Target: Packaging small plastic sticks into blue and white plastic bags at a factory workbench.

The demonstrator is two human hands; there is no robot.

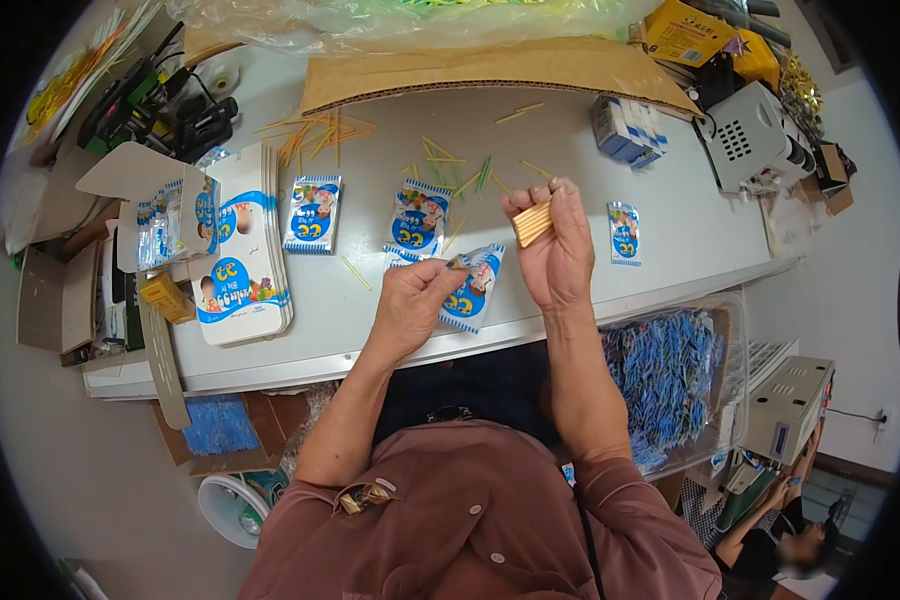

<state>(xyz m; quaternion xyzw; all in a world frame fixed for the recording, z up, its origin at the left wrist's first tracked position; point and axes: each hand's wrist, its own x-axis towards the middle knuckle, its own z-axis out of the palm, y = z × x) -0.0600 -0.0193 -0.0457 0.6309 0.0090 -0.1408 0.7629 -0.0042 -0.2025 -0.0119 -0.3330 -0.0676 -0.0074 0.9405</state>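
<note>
The left hand (pixel 410 310) pinches a blue-and-white packet (pixel 484 284) near the front edge of the bench (pixel 340 325); the right hand (pixel 562 255) grips yellow sticks (pixel 535 225), bundled but apparently unpacked, with loose sticks (pixel 445 160) ungathered rearward.

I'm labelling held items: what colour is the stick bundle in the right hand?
Golden yellow; the stick bundle shows best in the head view.

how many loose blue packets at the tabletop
4 clear: a packet left of the left hand, one beyond it, one in it, one right of the right hand; others may be hidden.
</note>
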